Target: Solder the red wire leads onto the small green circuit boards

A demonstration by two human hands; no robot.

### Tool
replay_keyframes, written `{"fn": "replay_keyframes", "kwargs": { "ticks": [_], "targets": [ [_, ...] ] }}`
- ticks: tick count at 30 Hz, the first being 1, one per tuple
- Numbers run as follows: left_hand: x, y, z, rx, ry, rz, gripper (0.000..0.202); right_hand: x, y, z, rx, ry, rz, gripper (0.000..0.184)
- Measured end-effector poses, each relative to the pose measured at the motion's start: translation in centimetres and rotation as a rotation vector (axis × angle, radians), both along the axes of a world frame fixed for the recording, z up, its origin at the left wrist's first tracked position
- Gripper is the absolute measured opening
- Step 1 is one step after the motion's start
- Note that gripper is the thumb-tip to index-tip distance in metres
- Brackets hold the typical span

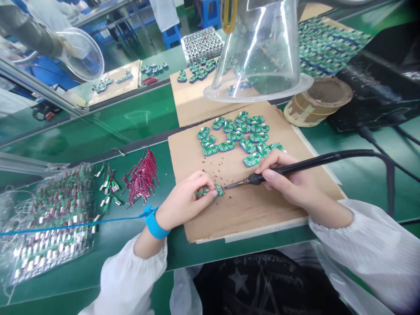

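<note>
My right hand [285, 175] is wrapped round the black handle of a soldering iron [254, 178]. The iron's tip points left and reaches the edge of a small green circuit board [218, 190]; whether it touches cannot be told. With fingers pinched, my left hand [188, 197] holds that board low over a brown cardboard sheet [249, 214]. A bit of green shows between the left fingers, partly hidden. A blue wrist strap [155, 224] circles my left wrist. Beyond my hands, several green circuit boards [235, 136] lie grouped on the cardboard, with dark specks scattered nearer.
Red wires [144, 177] lie in a pile left of the cardboard, beside small green-wired metal parts [110, 186] and a filled plastic tray [54, 223]. A clear funnel hood [259, 57] hangs above the boards. A brown tub [318, 100] stands back right. The iron's cable trails right.
</note>
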State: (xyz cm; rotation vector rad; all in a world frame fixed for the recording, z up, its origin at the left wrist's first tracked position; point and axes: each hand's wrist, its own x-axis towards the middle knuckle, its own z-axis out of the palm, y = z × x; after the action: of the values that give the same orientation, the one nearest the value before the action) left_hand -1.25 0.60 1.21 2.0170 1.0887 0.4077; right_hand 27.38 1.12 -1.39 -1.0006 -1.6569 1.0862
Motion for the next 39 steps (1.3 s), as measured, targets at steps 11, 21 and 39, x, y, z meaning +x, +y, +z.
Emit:
{"fn": "replay_keyframes", "kwargs": {
  "ticks": [11,21,39],
  "targets": [
    [0.34,-0.18,-0.25,0.012,0.044,0.055,0.008,-0.03,0.15,0.07,0.026,-0.066,0.078,0.014],
    [0.53,-0.36,-0.1,0.008,0.067,0.076,0.009,-0.04,0.04,0.2,0.054,-0.124,0.102,0.013],
    [0.5,-0.44,-0.23,0.002,0.059,0.089,0.01,-0.54,0.1,0.02,-0.092,0.151,-0.08,0.019]
  ]
}}
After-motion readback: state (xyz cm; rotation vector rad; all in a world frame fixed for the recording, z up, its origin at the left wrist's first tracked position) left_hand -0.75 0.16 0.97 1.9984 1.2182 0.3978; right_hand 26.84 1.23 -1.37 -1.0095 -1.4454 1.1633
